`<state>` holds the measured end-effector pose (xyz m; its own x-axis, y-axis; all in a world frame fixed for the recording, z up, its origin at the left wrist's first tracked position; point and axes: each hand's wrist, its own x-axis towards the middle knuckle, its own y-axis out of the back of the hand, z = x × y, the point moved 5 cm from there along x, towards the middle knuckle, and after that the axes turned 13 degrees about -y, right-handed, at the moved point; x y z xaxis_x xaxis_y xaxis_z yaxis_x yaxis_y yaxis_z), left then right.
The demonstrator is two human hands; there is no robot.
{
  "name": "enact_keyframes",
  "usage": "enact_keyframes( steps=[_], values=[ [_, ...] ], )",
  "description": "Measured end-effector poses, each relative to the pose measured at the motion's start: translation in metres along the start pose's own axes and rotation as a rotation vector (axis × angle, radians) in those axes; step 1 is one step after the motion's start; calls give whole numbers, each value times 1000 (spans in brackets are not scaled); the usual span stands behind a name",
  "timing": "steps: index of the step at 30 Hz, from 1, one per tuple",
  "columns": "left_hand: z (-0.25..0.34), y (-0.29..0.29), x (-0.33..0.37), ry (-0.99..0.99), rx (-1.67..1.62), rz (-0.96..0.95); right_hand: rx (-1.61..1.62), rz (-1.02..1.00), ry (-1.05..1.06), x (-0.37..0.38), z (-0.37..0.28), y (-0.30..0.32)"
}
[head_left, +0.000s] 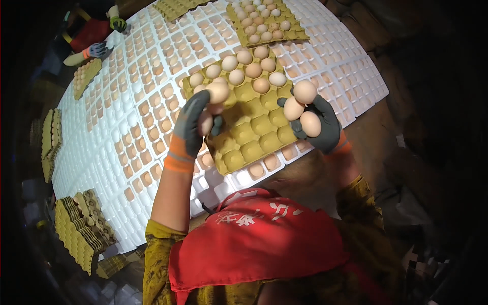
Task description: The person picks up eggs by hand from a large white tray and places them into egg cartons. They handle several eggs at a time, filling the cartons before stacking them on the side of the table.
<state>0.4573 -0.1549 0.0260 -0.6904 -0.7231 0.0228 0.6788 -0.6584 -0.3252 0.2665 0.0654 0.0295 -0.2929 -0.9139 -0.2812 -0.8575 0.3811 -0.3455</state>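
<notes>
A yellowish pulp egg tray [254,124] lies over the white foam trays in front of me. Its far rows hold several eggs [253,70], while the near cups are bare. My left hand [195,122], in a dark glove with an orange cuff, is closed around several eggs [217,92] above the tray's left side. In a matching glove, my right hand [323,122] cradles three eggs [305,92] at the tray's right edge. The fingers of that hand curl beneath and beside them, partly hidden.
White foam trays [109,173] with eggs in many cups spread across the table. Another filled pulp tray [267,23] sits farther back. Stacked pulp trays [76,234] stand at the lower left. A co-worker's gloved hands [96,50] are at the far left, near a smaller egg-filled pulp tray [86,77].
</notes>
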Motion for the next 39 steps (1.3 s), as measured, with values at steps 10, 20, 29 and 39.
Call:
enact_keyframes(
  steps=[10, 20, 29, 39],
  values=[
    [11, 265, -200, 98, -425, 428, -76, -300, -185, 21, 100, -198],
    [3, 335, -282, -143, 1059, 535, -1327, 40, 51, 76, 203, -345],
    [-9, 333, -256, 82, 1267, 195, -684, 37, -319, 82, 249, -308],
    [-28, 384, -265, -578, 1446, 404, -782, 300, 187, 31, 222, -232]
  ],
)
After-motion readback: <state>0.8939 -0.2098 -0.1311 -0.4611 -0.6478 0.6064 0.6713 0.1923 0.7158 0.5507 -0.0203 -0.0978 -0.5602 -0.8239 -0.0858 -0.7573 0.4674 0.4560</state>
